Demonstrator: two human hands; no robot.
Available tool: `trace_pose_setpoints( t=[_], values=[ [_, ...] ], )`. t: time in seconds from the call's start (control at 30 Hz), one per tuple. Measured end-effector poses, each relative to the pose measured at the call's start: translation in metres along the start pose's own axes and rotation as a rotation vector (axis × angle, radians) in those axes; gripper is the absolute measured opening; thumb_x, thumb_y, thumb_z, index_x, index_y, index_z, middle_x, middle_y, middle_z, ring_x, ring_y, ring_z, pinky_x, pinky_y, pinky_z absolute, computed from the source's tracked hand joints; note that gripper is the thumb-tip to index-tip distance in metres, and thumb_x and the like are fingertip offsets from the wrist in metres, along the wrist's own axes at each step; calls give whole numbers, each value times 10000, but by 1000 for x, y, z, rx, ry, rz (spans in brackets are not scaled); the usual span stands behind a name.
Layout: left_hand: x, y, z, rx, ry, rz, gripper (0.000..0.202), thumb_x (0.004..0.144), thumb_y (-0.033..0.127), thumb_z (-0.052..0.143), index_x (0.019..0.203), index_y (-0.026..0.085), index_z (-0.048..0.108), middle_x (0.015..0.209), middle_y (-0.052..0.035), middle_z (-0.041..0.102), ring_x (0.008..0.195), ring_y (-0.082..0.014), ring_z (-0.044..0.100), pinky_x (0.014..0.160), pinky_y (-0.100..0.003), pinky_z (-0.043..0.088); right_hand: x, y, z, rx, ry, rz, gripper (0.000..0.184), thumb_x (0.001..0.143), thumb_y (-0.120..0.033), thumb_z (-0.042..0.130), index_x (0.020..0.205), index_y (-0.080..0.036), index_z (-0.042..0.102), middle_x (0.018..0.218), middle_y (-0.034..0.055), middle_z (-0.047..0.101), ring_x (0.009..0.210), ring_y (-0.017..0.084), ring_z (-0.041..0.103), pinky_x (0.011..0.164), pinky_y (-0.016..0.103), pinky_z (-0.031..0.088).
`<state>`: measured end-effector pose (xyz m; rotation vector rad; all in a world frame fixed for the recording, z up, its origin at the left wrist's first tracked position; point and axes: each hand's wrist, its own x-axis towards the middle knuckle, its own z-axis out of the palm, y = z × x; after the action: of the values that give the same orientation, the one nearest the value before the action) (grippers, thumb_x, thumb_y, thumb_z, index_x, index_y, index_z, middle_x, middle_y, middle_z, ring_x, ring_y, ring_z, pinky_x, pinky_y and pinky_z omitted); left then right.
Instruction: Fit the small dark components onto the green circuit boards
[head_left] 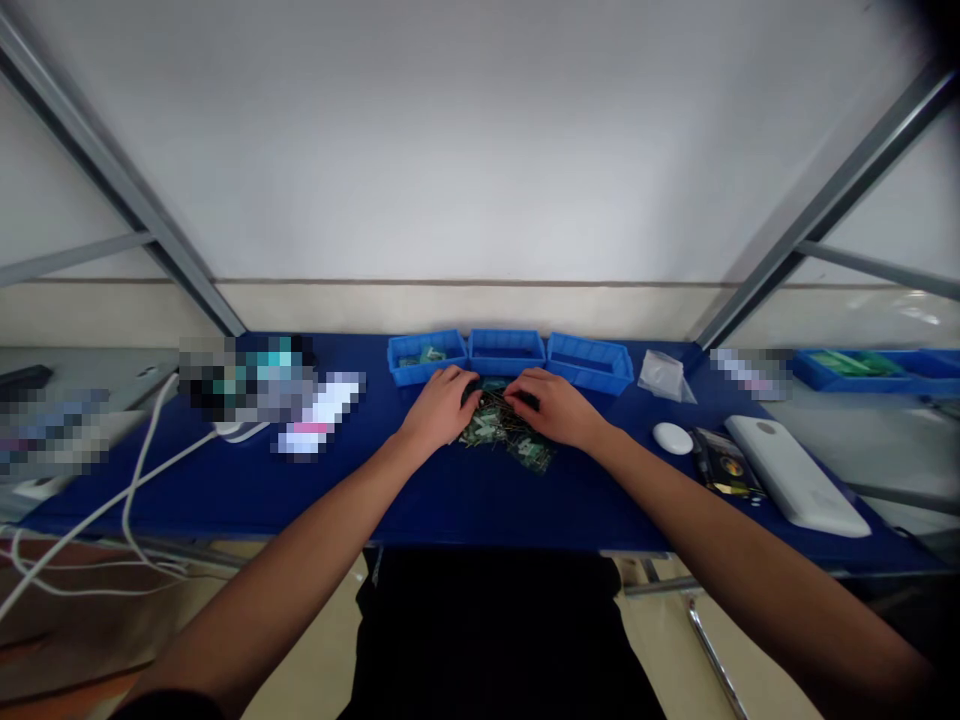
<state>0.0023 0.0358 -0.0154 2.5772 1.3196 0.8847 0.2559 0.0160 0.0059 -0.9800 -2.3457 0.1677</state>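
A heap of small green circuit boards [504, 434] lies on the blue table [450, 500] in front of me. My left hand [441, 405] rests on the heap's left edge with its fingers curled down into the boards. My right hand [551, 405] lies over the heap's right side, fingers bent and reaching toward the left hand. What either hand's fingertips grip is hidden under the knuckles. Behind the hands stand three blue bins: the left bin [426, 357] holds a few green boards, while the middle bin [507, 351] and right bin [589, 362] show no contents.
White cables [142, 470] run off the table's left end. On the right lie a clear plastic bag [663, 375], a white round puck [673, 438], a dark card [724, 465] and a long white device [795, 485]. More blue bins [870, 368] sit far right. Grey frame struts rise at both sides.
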Motion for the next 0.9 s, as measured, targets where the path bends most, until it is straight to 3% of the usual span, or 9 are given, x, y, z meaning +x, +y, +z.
trace_pose_setpoints(
  t=[0.17, 0.23, 0.33, 0.4, 0.5, 0.63, 0.8, 0.9],
  values=[
    [4, 9, -11, -125, 138, 13, 173, 1027, 244, 643, 1186, 211, 702, 1150, -95, 705, 1118, -270, 695, 1035, -461, 576, 0, -1, -1, 23, 47, 7, 129, 1018, -202, 609, 1032, -244, 730, 961, 63, 726, 949, 251, 679, 883, 420, 563],
    [5, 16, -16, -178, 233, 32, 169, 1029, 243, 650, 1195, 227, 682, 1136, -79, 706, 1111, -249, 696, 1042, -452, 574, 1, -5, -3, 59, 96, 18, 165, 1025, -224, 608, 1141, -253, 722, 1002, 73, 720, 979, 259, 683, 910, 439, 572],
    [3, 27, -20, -296, 248, 82, 357, 1030, 295, 675, 1376, 260, 594, 1157, -74, 696, 1105, -231, 701, 1018, -435, 592, 1, -13, -5, 157, 130, -5, 463, 1015, -284, 653, 1471, -278, 575, 1267, 124, 673, 1161, 283, 662, 986, 472, 583],
    [1, 34, -20, -426, 190, 114, 466, 1014, 336, 707, 1440, 268, 534, 1231, -96, 677, 1137, -240, 703, 989, -422, 615, 2, -18, -6, 213, 126, -37, 600, 992, -293, 685, 1559, -301, 489, 1389, 137, 624, 1256, 297, 630, 1016, 484, 583],
    [-2, 41, -18, -590, 111, 71, 529, 991, 379, 735, 1439, 270, 474, 1406, -148, 608, 1187, -263, 703, 943, -417, 650, 2, -23, -5, 263, 164, -5, 555, 965, -261, 701, 1496, -320, 554, 1272, 94, 688, 1084, 264, 687, 915, 444, 609],
    [-1, 40, -18, -763, 115, -28, 577, 938, 395, 797, 1382, 268, 451, 1516, -169, 552, 1205, -267, 714, 871, -371, 677, 4, -21, -1, 395, 231, 115, 358, 934, -314, 753, 1287, -297, 696, 1146, 55, 757, 908, 214, 714, 812, 384, 613],
    [4, 25, -12, -861, 103, -32, 321, 961, 412, 749, 1172, 205, 624, 1153, -103, 744, 1067, -241, 769, 904, -399, 676, 6, -19, 4, 639, 305, 277, 284, 896, -462, 806, 1081, -258, 735, 1013, 37, 789, 891, 214, 736, 836, 393, 629],
    [7, 18, -6, -896, 80, -52, 293, 957, 417, 743, 1126, 193, 661, 1055, -82, 784, 930, -217, 793, 897, -419, 677, 7, -20, 5, 738, 264, 301, 315, 875, -501, 823, 1051, -256, 732, 983, 28, 781, 838, 199, 725, 816, 382, 632]
  ],
)
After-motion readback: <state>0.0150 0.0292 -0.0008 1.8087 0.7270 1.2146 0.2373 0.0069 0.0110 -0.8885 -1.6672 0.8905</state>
